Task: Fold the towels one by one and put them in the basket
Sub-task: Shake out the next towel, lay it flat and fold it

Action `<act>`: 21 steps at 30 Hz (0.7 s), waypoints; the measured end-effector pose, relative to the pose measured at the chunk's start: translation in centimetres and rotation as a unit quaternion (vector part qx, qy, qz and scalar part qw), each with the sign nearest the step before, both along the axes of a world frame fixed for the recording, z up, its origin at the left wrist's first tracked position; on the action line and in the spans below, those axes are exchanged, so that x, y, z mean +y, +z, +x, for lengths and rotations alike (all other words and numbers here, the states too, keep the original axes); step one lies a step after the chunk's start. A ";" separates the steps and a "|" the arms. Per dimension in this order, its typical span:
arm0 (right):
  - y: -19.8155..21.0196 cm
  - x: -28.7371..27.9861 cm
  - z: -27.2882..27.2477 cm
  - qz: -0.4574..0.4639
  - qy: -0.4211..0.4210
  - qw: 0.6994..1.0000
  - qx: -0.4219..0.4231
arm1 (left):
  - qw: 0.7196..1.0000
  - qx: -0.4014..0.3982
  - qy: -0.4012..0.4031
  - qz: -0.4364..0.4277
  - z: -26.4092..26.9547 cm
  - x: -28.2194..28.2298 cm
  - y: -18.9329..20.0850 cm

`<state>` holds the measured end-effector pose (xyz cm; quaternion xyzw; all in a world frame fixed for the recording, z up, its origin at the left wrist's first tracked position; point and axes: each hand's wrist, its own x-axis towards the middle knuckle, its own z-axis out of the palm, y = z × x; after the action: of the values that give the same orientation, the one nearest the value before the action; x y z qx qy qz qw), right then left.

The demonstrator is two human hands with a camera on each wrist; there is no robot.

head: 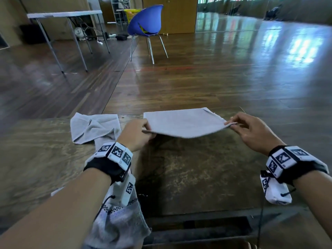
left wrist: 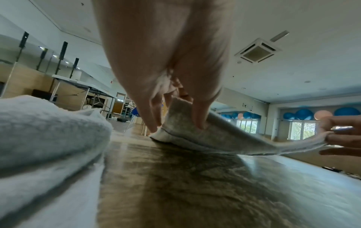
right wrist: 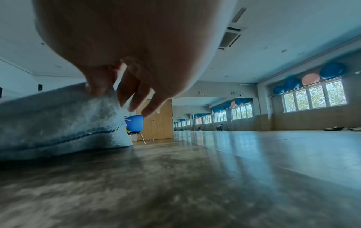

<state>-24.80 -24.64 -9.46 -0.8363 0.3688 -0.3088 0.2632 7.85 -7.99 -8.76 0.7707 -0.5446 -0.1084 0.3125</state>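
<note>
A grey towel (head: 183, 122), folded into a flat rectangle, lies at the far edge of the worn wooden table (head: 197, 169). Its near edge is lifted off the wood. My left hand (head: 142, 131) pinches the near left corner of this towel (left wrist: 187, 132). My right hand (head: 233, 124) pinches the near right corner between thumb and forefinger, the towel edge (right wrist: 78, 117) hanging just above the table. A second grey towel (head: 93, 127) lies crumpled to the left. A third, with a checked trim (head: 116, 221), sits under my left forearm. No basket is on the table.
Beyond the table is a shiny wooden floor (head: 224, 78) with a blue chair (head: 145, 20), a white folding table (head: 64, 15) at the far left and a yellow crate (head: 132, 14) behind the chair. A dark slot (head: 197, 229) runs along the table's near edge.
</note>
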 end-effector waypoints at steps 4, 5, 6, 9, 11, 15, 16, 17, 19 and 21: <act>0.4 0.9 -1.5 -0.021 -0.022 0.996 0.088 | 0.996 -0.034 -0.067 0.040 -0.2 1.1 0.5; 0.7 1.3 -1.8 0.001 0.007 0.991 0.135 | 0.990 -0.063 -0.089 0.093 -0.5 1.4 0.6; 1.0 1.9 -2.0 0.021 0.040 0.981 0.188 | 0.979 -0.086 -0.109 0.150 -0.9 1.8 0.8; 2.0 3.9 -3.0 0.122 0.125 0.935 0.309 | 0.929 -0.118 -0.164 0.309 -2.1 3.0 1.6; 2.6 5.2 -3.9 0.244 0.166 0.884 0.364 | 0.868 -0.104 -0.217 0.435 -2.8 3.9 2.3; 2.7 7.5 -5.1 0.393 0.206 0.818 0.367 | 0.799 0.026 -0.260 0.542 -4.3 5.3 2.9; 2.6 7.8 -5.2 0.359 0.198 0.843 0.347 | 0.836 0.019 -0.242 0.491 -4.6 5.2 2.7; 2.3 8.0 -5.2 0.294 0.182 0.881 0.324 | 0.880 -0.005 -0.226 0.418 -4.9 4.9 2.5; 1.5 7.8 -4.7 0.136 0.126 0.942 0.279 | 0.938 -0.066 -0.195 0.280 -5.6 4.1 1.9; 0.8 7.2 -3.7 0.045 0.076 0.961 0.262 | 0.956 -0.076 -0.183 0.218 -6.5 3.2 1.4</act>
<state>-28.45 -17.44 -8.64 -0.9007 0.3739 -0.0410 0.2174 1.35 -4.84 -7.38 0.7130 -0.6619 -0.2206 0.0694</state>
